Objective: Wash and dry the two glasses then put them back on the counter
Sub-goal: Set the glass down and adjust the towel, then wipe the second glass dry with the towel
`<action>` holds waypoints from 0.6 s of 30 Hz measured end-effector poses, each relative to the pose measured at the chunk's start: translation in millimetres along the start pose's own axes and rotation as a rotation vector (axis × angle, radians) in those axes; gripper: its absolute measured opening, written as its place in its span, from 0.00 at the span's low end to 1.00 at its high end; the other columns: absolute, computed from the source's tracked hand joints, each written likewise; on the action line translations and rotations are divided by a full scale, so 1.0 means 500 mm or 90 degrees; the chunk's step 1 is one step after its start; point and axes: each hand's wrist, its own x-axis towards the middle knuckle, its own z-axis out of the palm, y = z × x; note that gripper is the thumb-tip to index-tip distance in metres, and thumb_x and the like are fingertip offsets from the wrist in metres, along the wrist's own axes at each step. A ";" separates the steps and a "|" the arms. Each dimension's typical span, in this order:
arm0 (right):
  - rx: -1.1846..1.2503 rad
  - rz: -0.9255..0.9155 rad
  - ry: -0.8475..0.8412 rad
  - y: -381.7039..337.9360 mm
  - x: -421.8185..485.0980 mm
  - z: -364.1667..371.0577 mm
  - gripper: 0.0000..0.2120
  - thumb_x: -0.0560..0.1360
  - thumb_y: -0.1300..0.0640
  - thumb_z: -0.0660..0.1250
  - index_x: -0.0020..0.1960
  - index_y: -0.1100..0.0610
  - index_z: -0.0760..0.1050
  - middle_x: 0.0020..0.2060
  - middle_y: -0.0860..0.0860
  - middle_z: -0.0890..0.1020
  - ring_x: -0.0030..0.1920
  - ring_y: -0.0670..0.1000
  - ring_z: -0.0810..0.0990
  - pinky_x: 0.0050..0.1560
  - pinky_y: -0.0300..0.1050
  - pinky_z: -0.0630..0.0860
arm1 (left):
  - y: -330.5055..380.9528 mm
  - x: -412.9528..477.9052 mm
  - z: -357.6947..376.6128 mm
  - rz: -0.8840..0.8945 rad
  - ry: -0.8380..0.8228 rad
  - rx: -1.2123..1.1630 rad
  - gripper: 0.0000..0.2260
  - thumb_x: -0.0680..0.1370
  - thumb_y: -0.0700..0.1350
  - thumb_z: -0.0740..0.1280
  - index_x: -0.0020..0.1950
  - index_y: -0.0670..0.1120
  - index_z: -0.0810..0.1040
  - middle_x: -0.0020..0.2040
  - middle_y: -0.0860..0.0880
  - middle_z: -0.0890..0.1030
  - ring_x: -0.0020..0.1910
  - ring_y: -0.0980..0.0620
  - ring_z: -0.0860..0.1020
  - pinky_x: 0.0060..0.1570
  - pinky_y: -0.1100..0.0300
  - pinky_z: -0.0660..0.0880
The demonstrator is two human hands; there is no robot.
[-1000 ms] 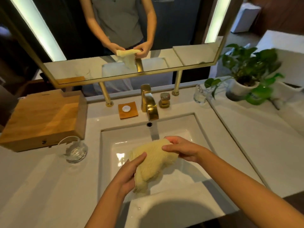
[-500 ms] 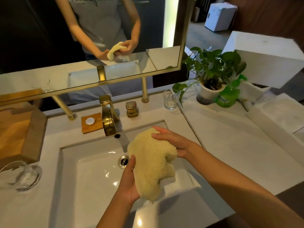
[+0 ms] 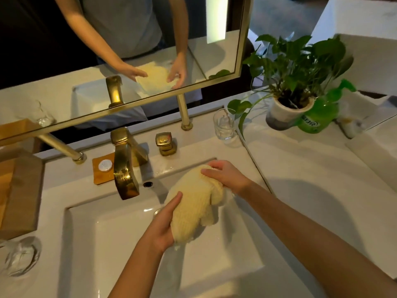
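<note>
Rightward drifts the fluffy pale-yellow towel [image 3: 193,203], my left hand [image 3: 161,229] curled round its bottom and my right hand [image 3: 227,175] pinching its top, over the white rectangular sink [image 3: 214,261] so drips land inside. One clear tumbler [image 3: 224,127] stands on the counter at upper centre-right, another clear glass [image 3: 20,257] at lower left.

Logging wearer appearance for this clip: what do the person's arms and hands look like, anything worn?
The left hand and right hand are bare, no gloves. Both forearms are uncovered to the frame edge: no sleeves, watch or bracelet visible.
</note>
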 end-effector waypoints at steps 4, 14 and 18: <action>0.036 -0.062 0.307 0.020 0.045 -0.018 0.18 0.73 0.62 0.72 0.60 0.57 0.71 0.54 0.54 0.78 0.51 0.52 0.78 0.57 0.55 0.78 | 0.032 0.026 0.005 0.030 0.006 0.002 0.23 0.74 0.50 0.67 0.66 0.42 0.73 0.52 0.39 0.84 0.45 0.41 0.84 0.39 0.50 0.82; -0.084 -0.107 0.525 -0.012 0.186 -0.064 0.44 0.63 0.50 0.79 0.71 0.57 0.60 0.66 0.58 0.69 0.67 0.59 0.67 0.68 0.57 0.67 | 0.049 0.031 -0.004 0.065 -0.004 -0.087 0.18 0.73 0.49 0.66 0.59 0.42 0.77 0.47 0.39 0.85 0.41 0.42 0.85 0.40 0.51 0.81; -0.047 -0.103 0.506 -0.026 0.203 -0.070 0.37 0.65 0.52 0.79 0.67 0.53 0.65 0.65 0.57 0.72 0.65 0.56 0.69 0.67 0.54 0.70 | 0.044 0.019 -0.010 0.071 -0.021 -0.129 0.18 0.72 0.49 0.65 0.57 0.42 0.79 0.46 0.40 0.85 0.41 0.44 0.85 0.41 0.51 0.81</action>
